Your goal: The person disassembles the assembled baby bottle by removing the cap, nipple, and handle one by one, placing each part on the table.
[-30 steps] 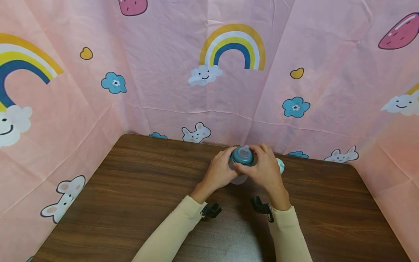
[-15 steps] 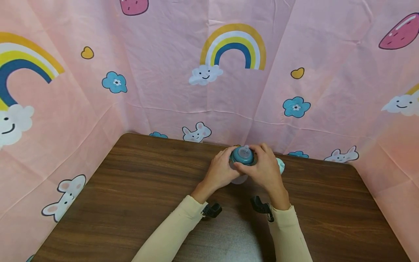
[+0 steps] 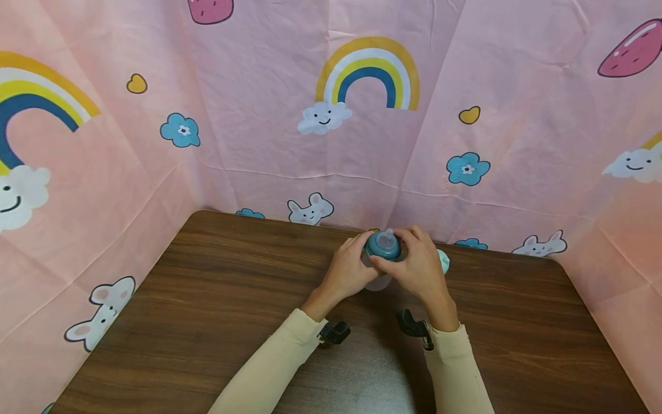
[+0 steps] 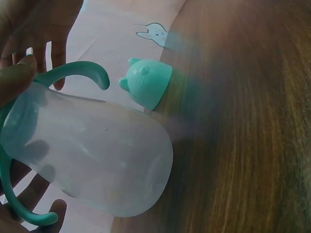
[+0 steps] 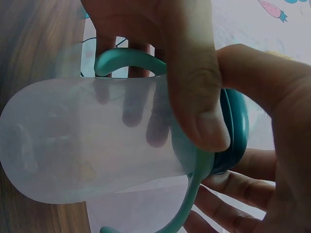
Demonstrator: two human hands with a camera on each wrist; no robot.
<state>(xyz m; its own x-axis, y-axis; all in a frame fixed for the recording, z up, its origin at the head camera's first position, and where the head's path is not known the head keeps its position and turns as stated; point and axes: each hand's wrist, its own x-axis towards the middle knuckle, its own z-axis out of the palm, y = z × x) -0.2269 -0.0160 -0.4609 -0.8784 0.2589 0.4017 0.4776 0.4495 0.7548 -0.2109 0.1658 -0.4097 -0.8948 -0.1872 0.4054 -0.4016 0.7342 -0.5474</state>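
In the head view, a bottle (image 3: 379, 283) is teat up toward one o'clock on the table (image 3: 248, 270). The left hand (image 3: 347, 269), at its eight o'clock, grips the neck; the right hand (image 3: 418, 264), at four, pinches the blue lid (image 3: 383, 249). A green cap (image 4: 147, 82) sits at three o'clock.

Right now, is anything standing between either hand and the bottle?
Nothing visible does. The left hand holds the bottle below its dark teal collar, and the right hand grips that collar. The mint cap stands on the table, apart from the bottle, beside the right hand's outer side.
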